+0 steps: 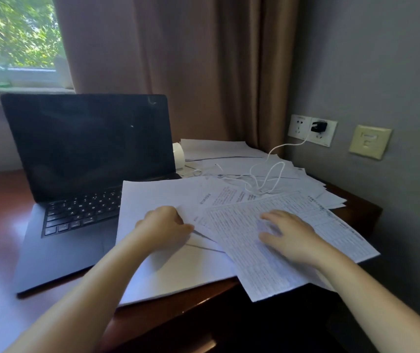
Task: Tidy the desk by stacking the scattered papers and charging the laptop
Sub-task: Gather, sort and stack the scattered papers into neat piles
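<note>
Several white papers (168, 197) lie scattered over the right half of the desk, some covering the laptop's right side. My left hand (164, 226) pinches the edge of one sheet near the middle of the pile. My right hand (289, 234) rests flat, fingers spread, on a printed table sheet (331, 225) that hangs over the desk's front edge. The dark laptop (81, 159) stands with its lid up and screen black at the left. A white charging cable (267, 174) lies coiled on the far papers and runs up to a black charger (319, 126) plugged into the wall socket.
A white cup (178, 155) stands behind the laptop's right edge. The wooden desk (356, 210) ends at the grey wall on the right, where a beige wall plate (369, 144) sits. A brown curtain (178, 59) and a window are behind.
</note>
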Available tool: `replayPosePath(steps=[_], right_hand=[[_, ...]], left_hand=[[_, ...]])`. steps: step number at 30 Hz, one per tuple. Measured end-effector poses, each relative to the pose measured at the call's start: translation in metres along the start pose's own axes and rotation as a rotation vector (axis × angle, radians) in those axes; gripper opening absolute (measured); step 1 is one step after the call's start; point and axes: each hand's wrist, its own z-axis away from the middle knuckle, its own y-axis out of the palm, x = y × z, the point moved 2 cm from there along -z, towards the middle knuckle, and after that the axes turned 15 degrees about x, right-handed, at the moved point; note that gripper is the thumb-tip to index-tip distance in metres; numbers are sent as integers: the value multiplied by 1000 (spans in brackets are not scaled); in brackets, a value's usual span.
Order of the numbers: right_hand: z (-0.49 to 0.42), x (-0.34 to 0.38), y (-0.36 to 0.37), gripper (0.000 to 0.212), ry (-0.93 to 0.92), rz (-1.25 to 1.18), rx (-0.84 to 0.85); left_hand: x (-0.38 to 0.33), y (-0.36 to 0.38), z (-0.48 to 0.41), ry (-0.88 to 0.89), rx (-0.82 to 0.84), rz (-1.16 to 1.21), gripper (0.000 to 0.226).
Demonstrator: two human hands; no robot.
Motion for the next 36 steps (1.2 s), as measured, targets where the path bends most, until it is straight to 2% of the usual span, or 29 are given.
replayPosePath(steps=[4,8,10,13,16,20,24,27,29,30,32,34,36], right_hand=[[12,-32,8,58,85,-2,71],[13,-38,14,58,70,-16,63],[16,-46,17,60,142,-19,-23],[24,-71,25,71,360,-104,-265],[33,-90,38,80,454,-360,-429],[38,-96,52,83,348,-865,-600],[47,-98,57,85,255,-1190,-849],[58,-90,50,80,165,-1467,-991],[59,-91,46,67,108,-1592,-954],[57,-90,45,51,70,-1629,-869],[53,-86,45,19,78,-1544,-685],[51,-87,47,15,102,-1459,-631],[53,-89,45,14,80,-1401,-673]], left_hand=[[-6,6,-3,-37,-98,123,33],[-23,14,0,-24,-230,-61,27],[-27,22,2,23,-241,-48,27],[-27,31,4,4,-277,-112,34],[-27,32,5,-46,-293,-164,41],[-30,25,1,-51,-192,-26,55],[-33,24,1,38,-289,59,51],[-38,26,5,202,-370,266,59],[-42,24,10,287,-423,409,59],[-43,22,13,321,-458,460,51],[-45,20,15,382,-509,570,20],[-46,19,19,419,-507,683,13],[-48,17,22,434,-490,752,9]])
